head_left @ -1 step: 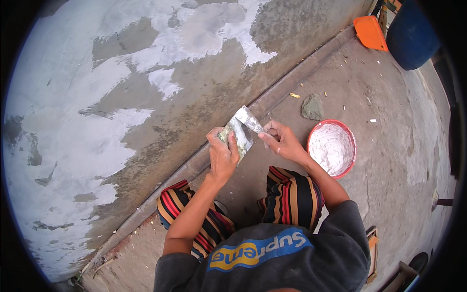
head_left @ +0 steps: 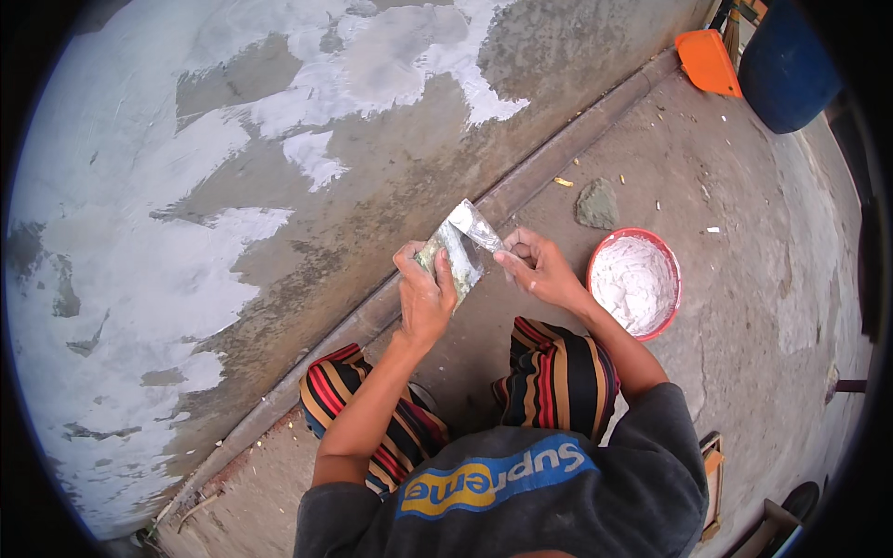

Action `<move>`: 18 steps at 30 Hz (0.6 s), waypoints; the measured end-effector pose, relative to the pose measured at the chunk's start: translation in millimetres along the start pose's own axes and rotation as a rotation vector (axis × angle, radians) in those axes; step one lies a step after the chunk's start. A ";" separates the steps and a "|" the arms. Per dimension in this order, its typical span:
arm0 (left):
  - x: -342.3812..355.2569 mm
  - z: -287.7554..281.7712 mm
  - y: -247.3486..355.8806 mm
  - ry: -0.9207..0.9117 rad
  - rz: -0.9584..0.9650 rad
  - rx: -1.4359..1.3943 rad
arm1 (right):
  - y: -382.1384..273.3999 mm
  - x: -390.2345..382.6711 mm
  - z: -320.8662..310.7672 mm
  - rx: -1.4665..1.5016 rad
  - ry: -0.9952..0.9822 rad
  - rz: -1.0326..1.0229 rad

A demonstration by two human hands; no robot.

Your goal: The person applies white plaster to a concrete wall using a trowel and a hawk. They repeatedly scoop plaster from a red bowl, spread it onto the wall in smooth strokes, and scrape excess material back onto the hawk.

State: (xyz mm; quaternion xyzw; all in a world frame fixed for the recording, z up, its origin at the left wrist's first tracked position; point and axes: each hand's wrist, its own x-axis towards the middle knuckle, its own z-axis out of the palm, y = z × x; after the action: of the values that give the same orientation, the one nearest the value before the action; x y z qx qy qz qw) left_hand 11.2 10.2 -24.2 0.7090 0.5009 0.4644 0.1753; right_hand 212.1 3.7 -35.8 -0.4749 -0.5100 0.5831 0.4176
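My left hand (head_left: 428, 293) is closed round the near-left edge of a flat, putty-smeared plate (head_left: 465, 272), thumb on its upper face. In my right hand (head_left: 538, 265) a small putty knife (head_left: 475, 226) is pinched; its blade, coated in white paste, lies across the far end of the plate. The knife's handle is mostly hidden by my fingers. To the right of my right hand stands a red-rimmed bucket (head_left: 636, 283) of thick white putty.
A grey wall (head_left: 307, 214) patched with white putty rises on the left, with a ledge (head_left: 567, 139) along its foot. A stone (head_left: 597, 204) lies beyond the bucket. An orange dustpan (head_left: 708, 62) and a blue barrel (head_left: 791, 65) stand at the far right.
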 end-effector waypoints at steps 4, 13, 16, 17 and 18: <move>12.3 -1.3 5.7 0.033 0.012 0.018 | 1.5 -2.6 -4.6 -0.066 0.028 -0.037; 3.9 2.6 -1.1 0.003 0.020 0.033 | 3.4 -1.6 -4.8 -0.217 0.063 -0.037; 9.5 0.1 0.0 0.013 -0.010 0.059 | 5.3 -0.9 -5.5 -0.154 0.063 -0.056; 11.3 0.0 -2.7 0.022 -0.006 0.070 | 7.1 -1.2 -6.2 -0.125 0.058 -0.060; 12.7 -0.6 -4.2 0.032 -0.003 0.080 | 8.7 -2.4 -6.7 -0.178 0.039 -0.044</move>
State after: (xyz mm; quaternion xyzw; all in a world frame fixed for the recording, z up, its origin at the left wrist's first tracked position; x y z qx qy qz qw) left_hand 9.2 23.0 -20.9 0.7074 0.5228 0.4549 0.1393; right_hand 219.2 1.5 -44.3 -0.5101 -0.5620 0.5165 0.3964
